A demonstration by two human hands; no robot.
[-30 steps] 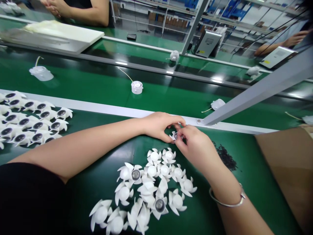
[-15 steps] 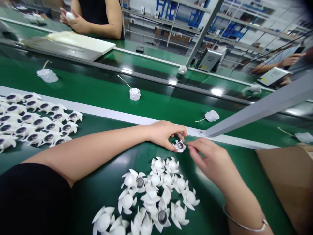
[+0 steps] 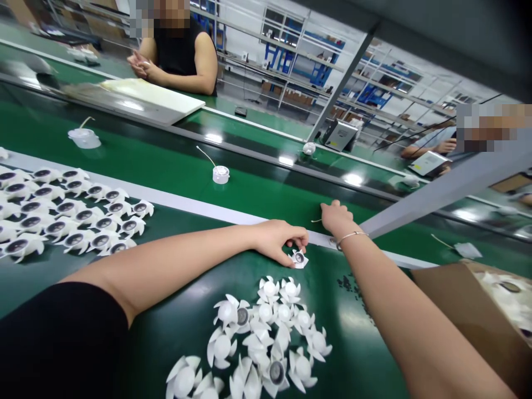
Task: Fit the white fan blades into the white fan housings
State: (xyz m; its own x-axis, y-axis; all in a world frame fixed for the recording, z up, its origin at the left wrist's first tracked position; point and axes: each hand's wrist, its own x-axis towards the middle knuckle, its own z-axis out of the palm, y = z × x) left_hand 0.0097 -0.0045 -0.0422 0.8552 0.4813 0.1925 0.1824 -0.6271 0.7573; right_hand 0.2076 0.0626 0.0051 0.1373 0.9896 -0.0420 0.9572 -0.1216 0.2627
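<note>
My left hand (image 3: 280,241) rests at the back of the green bench, its thumb and fingers closed on a small white fan impeller (image 3: 299,259) with its dark hub ring facing up. Over the green conveyor, my right hand (image 3: 337,216) is curled down onto a white round housing. That housing is hidden under the fingers; only its thin pale wire (image 3: 316,221) sticks out to the left. In front of my left hand lies a loose pile of white impellers (image 3: 265,313), mostly hub-dome up. Small dark pieces (image 3: 349,284) are scattered beside my right forearm.
Rows of impellers (image 3: 66,208) cover the bench at left. More white housings (image 3: 220,174) with wires sit on the conveyor (image 3: 266,194). A slanting grey post (image 3: 415,194) rises right of my hand. A cardboard box (image 3: 453,293) stands at right. A co-worker (image 3: 178,61) sits opposite.
My right hand has left the impeller and moved forward over the bench edge onto the housing on the conveyor. My left hand keeps its hold on the impeller. The camera view has shifted.
</note>
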